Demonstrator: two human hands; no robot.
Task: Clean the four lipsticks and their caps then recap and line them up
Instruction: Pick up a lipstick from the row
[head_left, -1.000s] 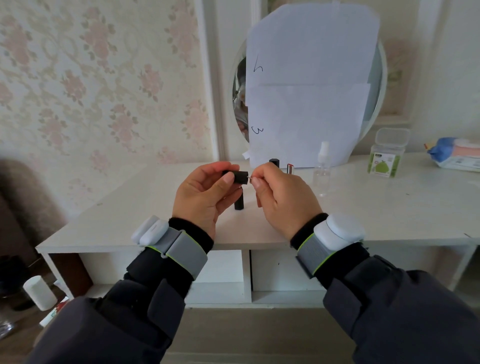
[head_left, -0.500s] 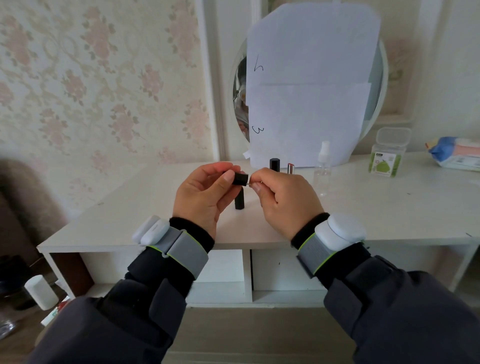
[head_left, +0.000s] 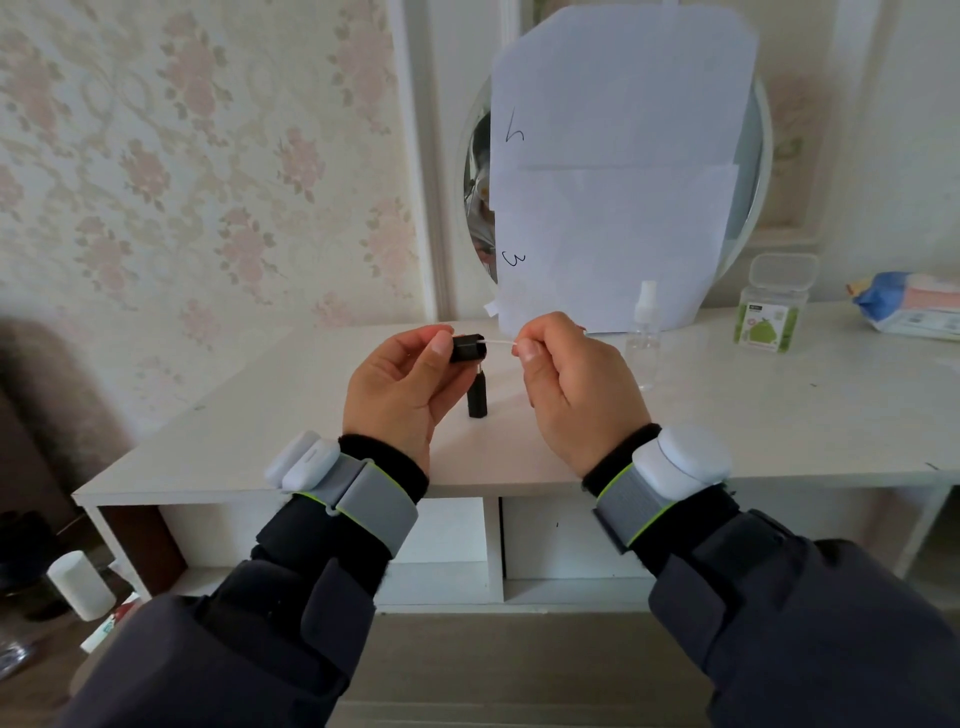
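Left hand (head_left: 395, 384) pinches small black plastic lipstick cap (head_left: 467, 348) above white desk (head_left: 779, 415); right hand (head_left: 576, 384) pinches thin white cotton swab (head_left: 500, 341), tip at cap mouth. 1 black uncapped lipstick tube (head_left: 478, 397) upright below. Clear lidded swab box (head_left: 774, 304) near back edge, contents unclear.

A home bedroom or dressing corner: floral wallpaper (head_left: 182, 171), a white dressing table (head_left: 779, 415) and a round mirror (head_left: 748, 171) at its back edge.

Handwritten marks resembling "4" and "3" stand on the paper sheets (head_left: 618, 171); the box (head_left: 769, 312) label is unreadable.
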